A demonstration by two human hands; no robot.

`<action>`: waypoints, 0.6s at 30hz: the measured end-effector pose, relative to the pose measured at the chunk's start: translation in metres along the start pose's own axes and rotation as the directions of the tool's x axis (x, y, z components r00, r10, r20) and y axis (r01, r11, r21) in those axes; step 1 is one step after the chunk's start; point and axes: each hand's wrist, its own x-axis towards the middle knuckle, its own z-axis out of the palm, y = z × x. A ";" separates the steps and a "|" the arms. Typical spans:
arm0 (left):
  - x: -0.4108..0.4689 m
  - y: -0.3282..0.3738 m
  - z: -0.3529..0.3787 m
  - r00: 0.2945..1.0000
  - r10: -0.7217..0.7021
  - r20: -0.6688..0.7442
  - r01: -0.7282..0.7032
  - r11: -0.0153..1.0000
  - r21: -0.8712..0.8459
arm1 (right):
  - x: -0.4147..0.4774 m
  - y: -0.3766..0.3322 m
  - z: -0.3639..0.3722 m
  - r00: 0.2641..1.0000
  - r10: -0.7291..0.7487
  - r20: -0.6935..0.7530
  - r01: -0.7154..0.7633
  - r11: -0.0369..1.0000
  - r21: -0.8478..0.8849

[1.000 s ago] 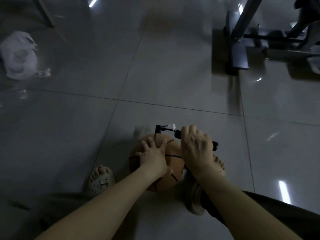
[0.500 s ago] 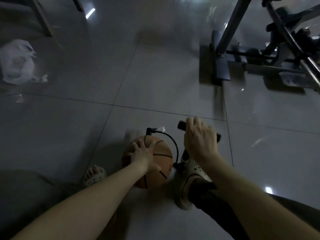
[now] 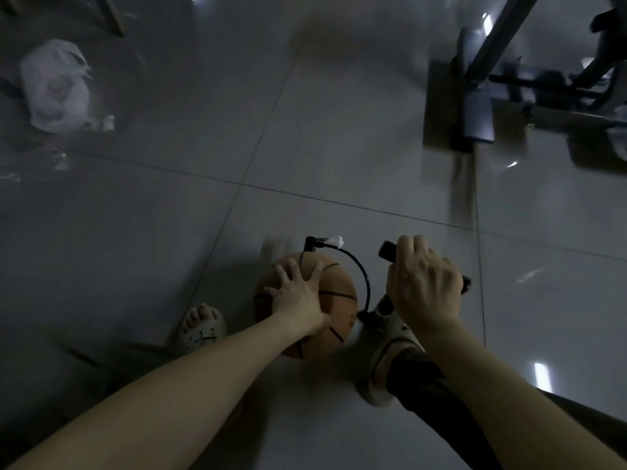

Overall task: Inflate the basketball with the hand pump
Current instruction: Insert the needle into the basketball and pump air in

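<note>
An orange basketball (image 3: 334,300) sits on the grey tiled floor between my feet. My left hand (image 3: 298,293) presses flat on its top with fingers spread. A thin black hose (image 3: 361,276) arcs from a black connector (image 3: 310,244) at the ball's far side down to the pump's base beside my right shoe. My right hand (image 3: 424,286) grips the pump's black T-handle (image 3: 388,252), raised above the base. The pump's barrel (image 3: 383,305) is mostly hidden under that hand.
A white plastic bag (image 3: 56,88) lies on the floor at the far left. A metal exercise frame (image 3: 481,96) stands at the far right. My left foot in a pale clog (image 3: 200,325) is beside the ball; my right shoe (image 3: 386,354) is by the pump's base.
My right hand has lifted the pump handle up and away from the ball, baring the hose's arc. My left hand stays pressed on the ball.
</note>
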 end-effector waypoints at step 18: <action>0.000 -0.020 -0.011 0.994 0.048 0.095 -0.050 0.999 0.012 | 0.001 0.008 -0.049 0.990 -0.049 0.130 0.040 0.997 0.066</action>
